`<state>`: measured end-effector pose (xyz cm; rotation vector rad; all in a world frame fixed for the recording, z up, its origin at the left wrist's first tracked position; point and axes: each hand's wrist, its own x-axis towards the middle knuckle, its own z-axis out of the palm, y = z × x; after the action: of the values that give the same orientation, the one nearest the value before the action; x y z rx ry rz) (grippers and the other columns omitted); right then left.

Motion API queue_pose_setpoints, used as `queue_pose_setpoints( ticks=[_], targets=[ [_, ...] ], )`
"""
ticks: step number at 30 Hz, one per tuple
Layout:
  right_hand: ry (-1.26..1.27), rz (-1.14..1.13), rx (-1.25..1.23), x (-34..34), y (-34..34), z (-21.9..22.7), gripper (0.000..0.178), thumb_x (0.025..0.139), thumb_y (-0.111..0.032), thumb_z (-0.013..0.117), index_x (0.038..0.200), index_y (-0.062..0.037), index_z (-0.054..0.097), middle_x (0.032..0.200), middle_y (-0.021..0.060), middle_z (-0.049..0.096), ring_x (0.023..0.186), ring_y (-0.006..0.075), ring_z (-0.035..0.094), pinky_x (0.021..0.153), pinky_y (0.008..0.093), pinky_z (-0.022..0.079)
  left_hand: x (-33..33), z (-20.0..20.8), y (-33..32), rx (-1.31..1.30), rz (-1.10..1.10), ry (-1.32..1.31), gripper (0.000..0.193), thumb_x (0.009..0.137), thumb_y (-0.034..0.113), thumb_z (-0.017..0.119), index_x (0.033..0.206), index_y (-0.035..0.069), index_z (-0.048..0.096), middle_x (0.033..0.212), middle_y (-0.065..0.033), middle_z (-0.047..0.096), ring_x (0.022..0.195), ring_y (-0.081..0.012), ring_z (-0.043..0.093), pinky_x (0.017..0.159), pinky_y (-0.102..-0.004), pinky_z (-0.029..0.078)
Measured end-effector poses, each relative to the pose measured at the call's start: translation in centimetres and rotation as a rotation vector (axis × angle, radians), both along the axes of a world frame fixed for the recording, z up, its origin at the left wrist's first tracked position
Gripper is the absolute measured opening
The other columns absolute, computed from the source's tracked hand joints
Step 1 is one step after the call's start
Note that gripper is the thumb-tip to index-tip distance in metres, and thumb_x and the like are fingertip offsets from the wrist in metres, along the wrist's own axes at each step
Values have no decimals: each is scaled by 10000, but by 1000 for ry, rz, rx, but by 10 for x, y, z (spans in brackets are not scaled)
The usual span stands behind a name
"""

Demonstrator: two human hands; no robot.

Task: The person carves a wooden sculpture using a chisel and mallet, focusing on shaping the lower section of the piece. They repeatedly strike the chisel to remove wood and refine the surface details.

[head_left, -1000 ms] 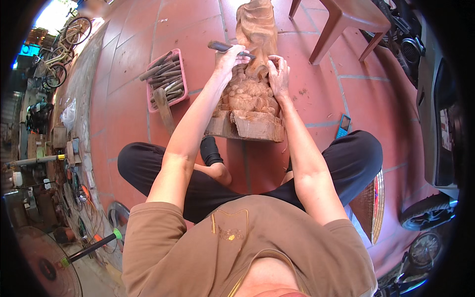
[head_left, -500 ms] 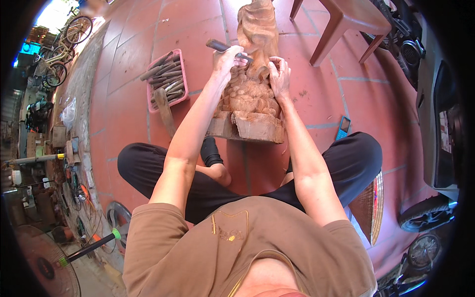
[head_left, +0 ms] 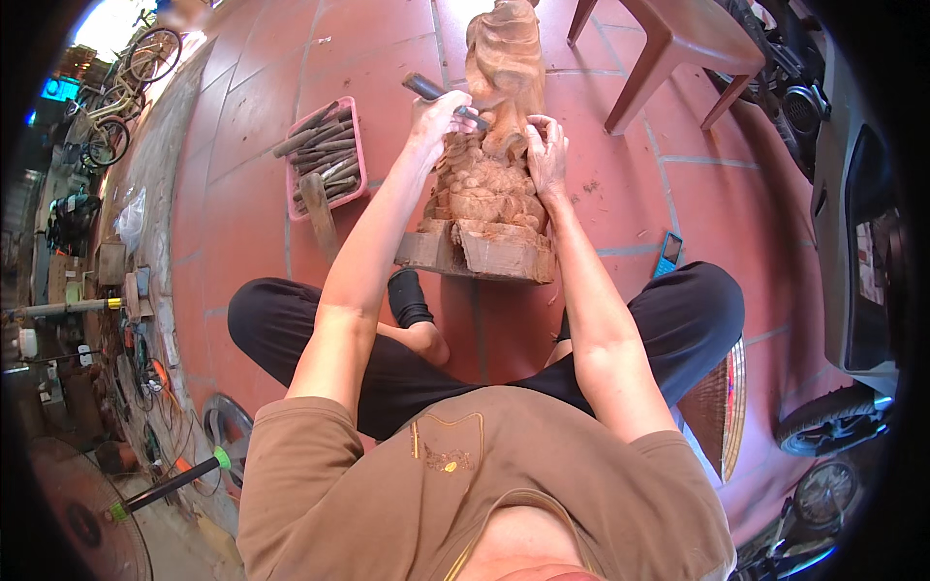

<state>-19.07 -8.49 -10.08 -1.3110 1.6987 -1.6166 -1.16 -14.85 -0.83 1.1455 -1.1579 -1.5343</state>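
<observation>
A tall wood carving [head_left: 489, 194] lies on the floor in front of me, its flat base towards my legs and its rippled upper part pointing away. My left hand [head_left: 439, 118] is closed around a carving chisel [head_left: 423, 87]; the dark handle sticks out to the upper left. The chisel's metal end points right, at the carving's narrow middle, and I cannot tell whether it touches the wood. On the opposite side, my right hand [head_left: 547, 155] has bent fingers gripping the carving's edge.
To the left stands a pink basket [head_left: 361, 155] of several chisels, with a wooden mallet [head_left: 318, 215] by its near corner. A blue phone [head_left: 669, 254] lies by my right knee. A brown plastic chair [head_left: 678, 44] is far right, a motorbike [head_left: 862, 242] beyond it. A fan [head_left: 87, 523] is near left.
My left hand has shifted slightly left, and the chisel slants a little more steeply, its metal end lower. My right hand stays at the carving's edge.
</observation>
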Motion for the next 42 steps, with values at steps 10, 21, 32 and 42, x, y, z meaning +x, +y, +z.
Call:
queue_pose_setpoints(
  ticks=[10,21,32,42],
  targets=[
    [4,8,14,-2,2,1,213,919,-197,600,1099,-86,626,1101,112,593,1054,272,517,955,389,413,-14,12,2,-32,-94,-182,202,815,160,684,863,-35,662,754,-147,698,551,-171,654,498,-268,546],
    [46,-26,14,3,4,2,210,918,-200,597,1096,-93,625,1101,105,599,1034,272,528,954,392,409,-17,-8,8,18,99,99,266,828,190,757,943,-30,661,798,-161,699,605,-215,688,532,-287,569],
    [29,-17,5,2,5,2,218,917,-208,595,1100,-93,622,1103,101,605,1040,267,534,953,386,404,-4,6,15,-142,-34,-77,290,900,228,679,1054,-16,650,920,-117,685,767,-167,679,701,-283,559],
    [26,-15,10,0,3,0,228,914,-214,597,1102,-88,623,1117,108,604,1063,287,523,966,406,407,6,3,30,-176,-94,-119,212,909,180,643,974,-22,652,884,-126,687,748,-199,701,675,-293,565]
  ],
)
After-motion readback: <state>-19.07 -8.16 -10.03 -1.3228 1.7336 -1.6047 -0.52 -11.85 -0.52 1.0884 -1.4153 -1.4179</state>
